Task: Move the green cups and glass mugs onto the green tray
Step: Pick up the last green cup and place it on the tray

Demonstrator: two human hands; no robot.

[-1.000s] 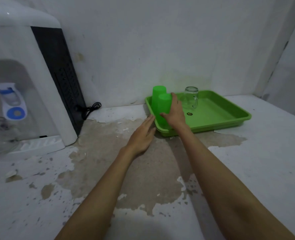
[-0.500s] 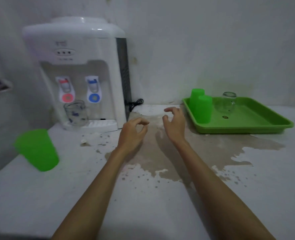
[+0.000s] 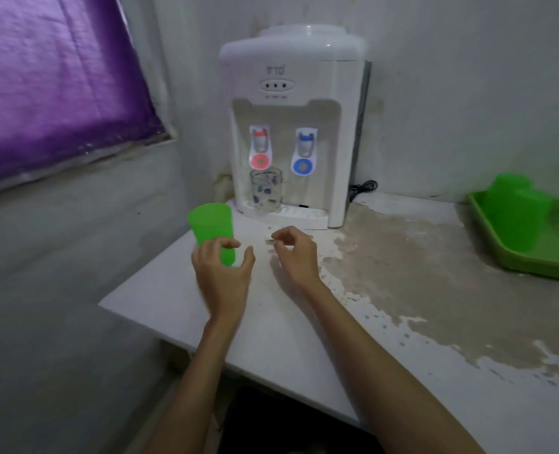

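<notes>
A green cup [image 3: 210, 228] stands on the counter's left end. My left hand [image 3: 222, 270] is just in front of it, fingers curved apart around its lower part, not clearly gripping. My right hand [image 3: 296, 255] hovers to the right of it, fingers loosely curled, holding nothing. A glass mug [image 3: 266, 190] with blue spots sits on the drip tray of the water dispenser [image 3: 291, 126]. The green tray [image 3: 534, 263] lies at the right edge, with two upside-down green cups [image 3: 514, 217] on its left end.
The counter's left edge drops off just left of the green cup. A black power cord [image 3: 363, 187] lies behind the dispenser. A purple curtain [image 3: 52, 80] covers the window at the upper left. The counter surface is worn and stained in the middle.
My view has swung left, away from the tray. Both hands moved left across the counter; my left hand has reached the green cup near the counter's left end.
</notes>
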